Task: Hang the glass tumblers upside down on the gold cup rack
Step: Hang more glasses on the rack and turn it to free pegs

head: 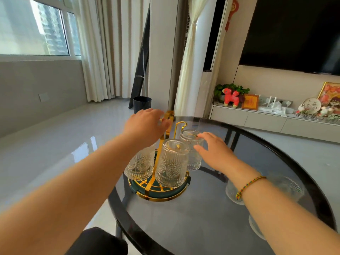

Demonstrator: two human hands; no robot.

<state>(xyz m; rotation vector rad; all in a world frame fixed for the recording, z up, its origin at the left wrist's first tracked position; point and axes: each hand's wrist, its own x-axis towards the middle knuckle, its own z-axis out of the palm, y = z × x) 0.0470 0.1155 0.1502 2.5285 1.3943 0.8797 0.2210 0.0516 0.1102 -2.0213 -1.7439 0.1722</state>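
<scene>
The gold cup rack [166, 133] stands on a round green and gold base [165, 193] on the glass table. Three ribbed glass tumblers hang upside down on it: one at the front [172, 164], one at the left [140, 165], one at the back right [193, 151]. My left hand [147, 124] reaches over the rack's top handle with its fingers spread, blurred. My right hand [213, 150] is open beside the back right tumbler, fingertips at its upturned base. Two more tumblers [292, 188] [256, 228] stand on the table under my right forearm, partly hidden.
The round dark glass table [202, 223] has a black rim. A black bin [142, 104] stands on the floor behind it. A low white TV cabinet [276, 118] with ornaments runs along the right wall. A dark seat corner [95, 242] shows at the bottom.
</scene>
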